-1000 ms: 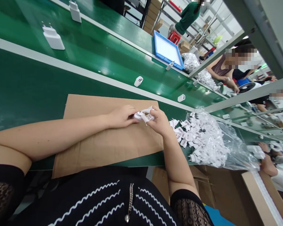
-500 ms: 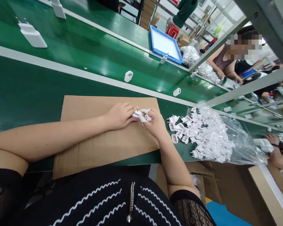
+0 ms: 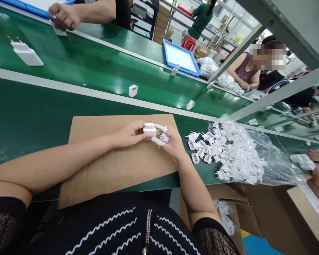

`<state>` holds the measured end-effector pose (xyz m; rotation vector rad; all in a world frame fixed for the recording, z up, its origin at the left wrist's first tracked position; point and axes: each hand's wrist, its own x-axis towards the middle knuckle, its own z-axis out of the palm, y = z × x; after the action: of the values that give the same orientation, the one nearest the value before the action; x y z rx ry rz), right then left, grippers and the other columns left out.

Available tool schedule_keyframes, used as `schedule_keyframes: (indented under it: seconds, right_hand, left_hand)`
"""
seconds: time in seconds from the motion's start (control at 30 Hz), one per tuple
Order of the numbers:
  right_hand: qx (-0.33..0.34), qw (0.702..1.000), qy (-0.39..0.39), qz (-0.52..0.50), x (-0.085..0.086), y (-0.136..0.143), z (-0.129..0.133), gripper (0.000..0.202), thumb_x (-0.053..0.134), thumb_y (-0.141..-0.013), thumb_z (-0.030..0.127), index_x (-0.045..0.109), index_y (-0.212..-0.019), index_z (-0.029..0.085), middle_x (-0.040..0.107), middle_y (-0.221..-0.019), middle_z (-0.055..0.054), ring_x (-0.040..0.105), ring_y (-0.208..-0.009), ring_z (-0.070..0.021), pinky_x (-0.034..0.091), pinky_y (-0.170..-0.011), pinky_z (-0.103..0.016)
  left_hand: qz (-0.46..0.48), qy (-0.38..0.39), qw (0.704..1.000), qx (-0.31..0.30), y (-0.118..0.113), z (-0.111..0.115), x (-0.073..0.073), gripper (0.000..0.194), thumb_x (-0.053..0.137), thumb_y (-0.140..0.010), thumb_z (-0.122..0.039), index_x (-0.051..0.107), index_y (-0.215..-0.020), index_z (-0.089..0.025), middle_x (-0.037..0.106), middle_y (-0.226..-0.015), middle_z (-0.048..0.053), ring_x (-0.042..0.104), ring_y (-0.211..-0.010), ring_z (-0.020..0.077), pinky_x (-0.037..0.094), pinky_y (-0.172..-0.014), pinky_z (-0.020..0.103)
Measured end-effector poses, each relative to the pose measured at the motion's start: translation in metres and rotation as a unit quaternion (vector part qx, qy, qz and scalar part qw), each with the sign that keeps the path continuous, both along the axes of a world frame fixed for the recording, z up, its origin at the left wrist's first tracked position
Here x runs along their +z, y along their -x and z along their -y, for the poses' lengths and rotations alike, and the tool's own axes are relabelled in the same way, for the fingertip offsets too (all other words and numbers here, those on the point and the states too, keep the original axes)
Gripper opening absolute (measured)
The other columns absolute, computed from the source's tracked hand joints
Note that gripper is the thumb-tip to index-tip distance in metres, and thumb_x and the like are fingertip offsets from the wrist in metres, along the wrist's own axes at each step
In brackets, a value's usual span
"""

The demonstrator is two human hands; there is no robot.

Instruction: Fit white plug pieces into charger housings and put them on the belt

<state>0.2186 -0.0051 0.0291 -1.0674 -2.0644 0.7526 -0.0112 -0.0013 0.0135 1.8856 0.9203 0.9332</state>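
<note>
A white, block-shaped plastic charger with 2 thin metal pins (image 3: 149, 131) is held, pins up, over a brown, flat cardboard sheet (image 3: 117, 170); its left side is gripped by the left hand (image 3: 129, 134). By the right hand (image 3: 174, 144) a small white piece (image 3: 164, 137) is held, mostly hidden in the palm, so its shape cannot be made out. The right thumb and forefinger, wrapped in white coverings (image 3: 161, 128), are curved apart at the charger's right side; whether it is touched by both tips cannot be told.

At the top left, a white object (image 3: 60, 31) is partly covered by a co-worker's hand (image 3: 65, 17), and a blue-rimmed tray (image 3: 39, 10) is cut off by the edge. At the right, a heap of white plastic plug parts (image 3: 228, 152) is partly veiled by a clear, crumpled plastic bag (image 3: 276, 159); the parts there are blurred together.

The sheet is laid on a dark green tabletop (image 3: 29, 102), bordered by a pale rail (image 3: 103, 94). Beyond it, 4 white chargers (image 3: 133, 90) are spread well apart on a glossy green strip (image 3: 95, 67), where lights are reflected. Farther back, a red stool (image 3: 188, 44) is occupied by a person in a green top (image 3: 199, 21). Below the tabletop's right end, a brown cardboard box (image 3: 263, 205) is partly seen.
</note>
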Motion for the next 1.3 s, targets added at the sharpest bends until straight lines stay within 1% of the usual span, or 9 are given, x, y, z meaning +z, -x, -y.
schedule_keyframes:
  seconds: [0.23,0.53,0.7,0.9,1.0,1.07,1.13,1.2,1.3]
  right_hand:
    - [0.051,0.978,-0.198,-0.030,0.011,-0.001,0.015,0.069,0.077,-0.089,0.036,0.049,-0.152,0.034,0.066,-0.122,-0.010,0.067,-0.105,-0.0251,0.057,-0.086,-0.039]
    - [-0.008,0.944,-0.325,0.053,-0.008,-0.007,0.027,0.033,0.067,-0.093,0.034,0.069,-0.125,0.039,0.075,-0.114,-0.009,0.069,-0.097,-0.0291,0.060,-0.077,-0.048]
    - [-0.034,0.911,-0.411,-0.007,-0.018,-0.005,0.036,0.039,0.070,-0.087,0.024,0.068,-0.118,0.048,0.077,-0.110,-0.002,0.071,-0.094,-0.0284,0.063,-0.067,-0.047]
    - [-0.038,0.882,-0.470,-0.020,-0.003,0.006,0.036,0.044,0.070,-0.086,0.017,0.069,-0.123,0.041,0.075,-0.111,-0.007,0.068,-0.096,-0.0274,0.061,-0.062,-0.040]
    - [-0.039,0.940,-0.337,-0.024,-0.002,0.010,0.031,0.048,0.071,-0.087,0.023,0.066,-0.133,0.036,0.074,-0.102,-0.009,0.068,-0.088,-0.0256,0.059,-0.066,-0.039]
    - [-0.071,0.984,-0.150,-0.060,-0.005,0.013,0.024,0.049,0.075,-0.086,0.033,0.066,-0.134,0.033,0.071,-0.096,-0.007,0.066,-0.078,-0.0219,0.056,-0.061,-0.035]
    - [-0.113,0.979,0.081,-0.151,-0.007,0.015,0.014,0.053,0.073,-0.086,0.045,0.064,-0.136,0.031,0.069,-0.092,-0.005,0.064,-0.068,-0.0172,0.049,-0.048,-0.026]
    - [-0.123,0.906,0.301,-0.271,-0.007,0.015,0.001,0.052,0.065,-0.090,0.055,0.063,-0.134,0.028,0.070,-0.092,-0.004,0.062,-0.063,-0.0141,0.036,-0.037,-0.019]
    - [-0.111,0.733,0.510,-0.436,-0.003,0.009,-0.017,0.041,0.055,-0.097,0.056,0.068,-0.113,0.021,0.071,-0.091,-0.006,0.064,-0.065,-0.0110,0.032,-0.034,-0.014]
  left_hand:
    - [0.115,0.039,0.992,-0.038,-0.003,0.022,0.027,0.033,0.057,-0.100,-0.043,0.062,-0.121,-0.018,0.070,-0.112,0.010,0.065,-0.101,0.0216,0.054,-0.092,0.035]
    - [0.226,0.132,0.964,-0.049,-0.009,0.056,0.049,0.030,0.040,-0.105,-0.034,0.061,-0.125,-0.024,0.066,-0.122,0.011,0.062,-0.116,0.0266,0.052,-0.101,0.044]
    - [0.236,0.131,0.961,-0.058,-0.011,0.082,0.065,0.030,0.043,-0.103,-0.035,0.061,-0.126,-0.032,0.064,-0.123,0.008,0.060,-0.114,0.0263,0.052,-0.100,0.043]
    - [0.212,0.133,0.967,-0.048,-0.009,0.081,0.063,0.027,0.044,-0.104,-0.040,0.061,-0.121,-0.028,0.064,-0.118,0.007,0.060,-0.110,0.0241,0.051,-0.096,0.040]
    - [0.195,0.153,0.967,-0.068,-0.009,0.058,0.051,0.025,0.049,-0.103,-0.037,0.055,-0.124,-0.026,0.065,-0.115,0.008,0.063,-0.105,0.0219,0.054,-0.090,0.038]
    - [0.155,0.152,0.975,-0.049,-0.007,0.029,0.038,0.028,0.052,-0.100,-0.037,0.052,-0.124,-0.023,0.067,-0.114,0.010,0.065,-0.102,0.0216,0.055,-0.087,0.037]
    - [0.083,0.120,0.988,0.047,-0.003,-0.008,0.025,0.028,0.056,-0.096,-0.040,0.054,-0.116,-0.019,0.068,-0.108,0.010,0.066,-0.096,0.0210,0.055,-0.083,0.036]
    - [-0.016,0.057,0.983,0.172,0.003,-0.049,0.016,0.032,0.062,-0.089,-0.039,0.058,-0.110,-0.016,0.068,-0.106,0.008,0.065,-0.090,0.0184,0.052,-0.080,0.033]
    - [-0.118,-0.003,0.955,0.271,0.017,-0.107,0.011,0.040,0.050,-0.093,-0.046,0.062,-0.105,-0.010,0.066,-0.108,0.005,0.062,-0.099,0.0146,0.046,-0.088,0.027]
